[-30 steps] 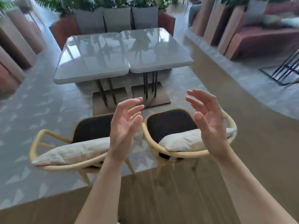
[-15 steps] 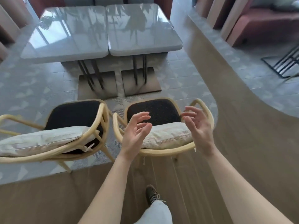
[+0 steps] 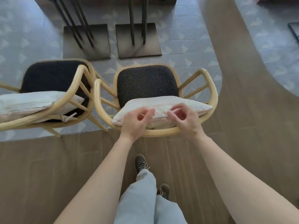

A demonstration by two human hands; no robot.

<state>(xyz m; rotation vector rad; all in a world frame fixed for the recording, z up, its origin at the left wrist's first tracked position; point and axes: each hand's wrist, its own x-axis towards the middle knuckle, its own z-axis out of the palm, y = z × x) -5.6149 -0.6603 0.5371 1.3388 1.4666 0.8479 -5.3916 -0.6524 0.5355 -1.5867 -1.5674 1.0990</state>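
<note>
A rattan chair with a black speckled seat stands right in front of me, its back toward me. A pale striped cushion leans against the inside of the chair's back. My left hand and my right hand hover side by side over the cushion's near edge, fingers loosely curled, holding nothing. I cannot tell whether the fingertips touch the fabric.
A second rattan chair with its own pale cushion stands close on the left, armrests almost touching. Two dark table bases with black legs stand beyond the chairs on grey patterned tiles. My shoes and legs are on the wood floor.
I have stepped closer and my view has tipped down. Both hands have dropped from chest height to just over the right chair's cushion, and their fingers have curled in.
</note>
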